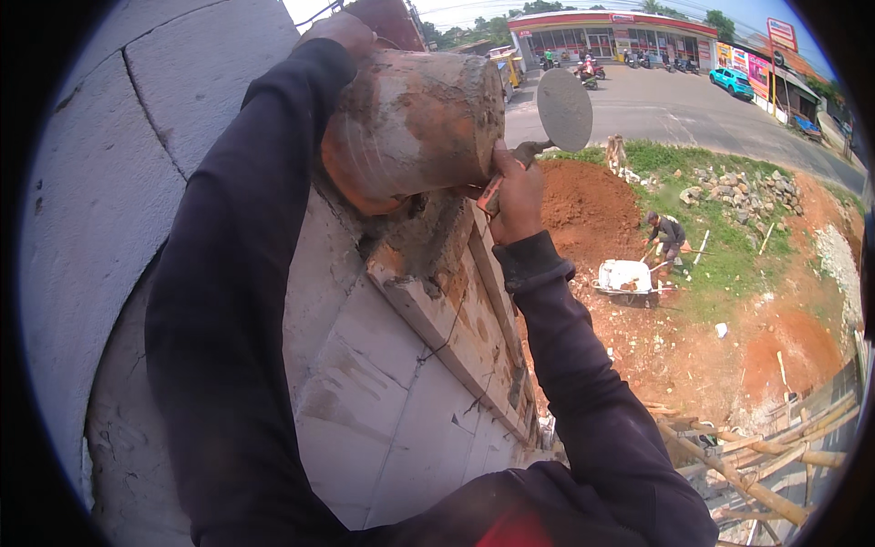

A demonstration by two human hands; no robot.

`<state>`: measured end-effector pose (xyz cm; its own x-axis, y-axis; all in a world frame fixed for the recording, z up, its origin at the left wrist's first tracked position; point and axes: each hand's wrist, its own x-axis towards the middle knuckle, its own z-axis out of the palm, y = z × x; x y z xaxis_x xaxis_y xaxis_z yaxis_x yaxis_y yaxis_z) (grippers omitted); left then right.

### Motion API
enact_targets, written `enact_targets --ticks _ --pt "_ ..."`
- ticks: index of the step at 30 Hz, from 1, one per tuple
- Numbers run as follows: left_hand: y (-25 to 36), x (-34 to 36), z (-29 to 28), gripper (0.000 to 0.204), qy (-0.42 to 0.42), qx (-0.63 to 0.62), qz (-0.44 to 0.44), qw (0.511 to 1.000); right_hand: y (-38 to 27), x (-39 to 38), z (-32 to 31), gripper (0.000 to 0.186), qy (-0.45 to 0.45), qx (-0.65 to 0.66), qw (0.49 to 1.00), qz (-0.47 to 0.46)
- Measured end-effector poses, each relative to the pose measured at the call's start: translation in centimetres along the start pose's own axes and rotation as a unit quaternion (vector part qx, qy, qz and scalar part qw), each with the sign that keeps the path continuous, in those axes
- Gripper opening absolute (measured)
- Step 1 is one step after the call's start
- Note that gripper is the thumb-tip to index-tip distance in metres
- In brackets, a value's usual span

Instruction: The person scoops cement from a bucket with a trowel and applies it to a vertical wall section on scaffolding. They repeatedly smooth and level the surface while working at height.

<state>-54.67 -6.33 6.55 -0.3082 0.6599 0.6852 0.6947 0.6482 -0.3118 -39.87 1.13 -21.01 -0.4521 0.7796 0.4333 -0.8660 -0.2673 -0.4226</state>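
Note:
A mortar-smeared orange bucket (410,123) is tipped on its side at the top of a wall. My left hand (344,35) is closed at the bucket's far upper end, its fingertips partly hidden. The trowel (565,109) in my right hand (518,201) has a grey, rounded blade and an orange handle. My right fingers wrap that handle, and the thumb presses against the bucket's near side. Beneath the bucket, wet grey mortar (415,246) lies at the top of a wooden formwork (456,337), which is fixed to the wall.
Pale block wall (118,155) rises close on my left. Far below, a person (668,239) bends by a white wheelbarrow (624,276) near a red soil heap (588,210). Bamboo poles (747,474) cross at lower right. A road (656,114) and shop (615,38) lie beyond.

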Motion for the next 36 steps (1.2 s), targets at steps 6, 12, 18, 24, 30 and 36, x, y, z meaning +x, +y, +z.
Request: enact_targets --ticks 6,12,18,24,30,36 --pt "0.2 0.3 0.5 0.049 0.019 -0.049 -0.045 0.998 0.4 0.0 -0.2 0.025 0.016 -0.056 0.998 -0.022" --pt "-0.4 0.1 0.7 0.049 0.018 -0.033 -0.019 0.999 0.9 -0.2 -0.3 0.02 0.025 -0.025 0.999 -0.027" --pt "-1.3 0.6 1.2 0.042 0.006 -0.029 0.057 0.998 0.4 -0.6 -0.1 0.019 0.085 -0.117 0.988 -0.056" --pt "-3.4 2.6 1.4 0.044 -0.06 -0.045 0.112 0.991 1.1 -0.1 -1.0 0.025 0.095 -0.086 0.989 -0.077" --pt "-7.1 7.3 4.3 0.052 -0.06 -0.077 0.112 0.989 1.5 0.9 -0.9 0.033 0.097 -0.085 0.988 -0.08" --pt "-10.0 11.6 5.4 0.05 -0.191 -0.312 -0.033 0.93 0.5 1.4 -0.6 0.036 0.103 -0.16 0.98 -0.066"
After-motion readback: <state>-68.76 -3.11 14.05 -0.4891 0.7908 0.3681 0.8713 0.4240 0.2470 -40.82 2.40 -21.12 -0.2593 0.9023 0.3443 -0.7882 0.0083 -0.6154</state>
